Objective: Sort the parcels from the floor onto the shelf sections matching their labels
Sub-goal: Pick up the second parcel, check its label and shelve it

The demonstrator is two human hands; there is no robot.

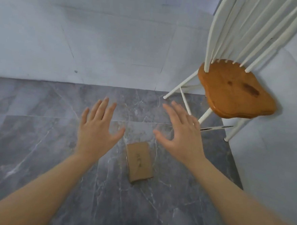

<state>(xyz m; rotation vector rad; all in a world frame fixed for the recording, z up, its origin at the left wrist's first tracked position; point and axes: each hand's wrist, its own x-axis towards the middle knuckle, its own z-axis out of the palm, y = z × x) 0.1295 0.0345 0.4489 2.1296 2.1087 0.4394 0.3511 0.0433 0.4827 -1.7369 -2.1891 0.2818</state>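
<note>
A small brown cardboard parcel (139,161) lies flat on the grey marble floor (37,139), with dark handwriting on its top that is too blurred to read. My left hand (97,128) hovers above the floor to the parcel's upper left, palm down, fingers spread, holding nothing. My right hand (181,132) hovers to the parcel's upper right, also spread and holding nothing. Neither hand touches the parcel. No shelf is in view.
A chair with a brown wooden seat (233,90) and white spindle back and legs stands at the right, close to my right hand. A pale tiled wall (96,38) rises behind the floor and also runs along the right side.
</note>
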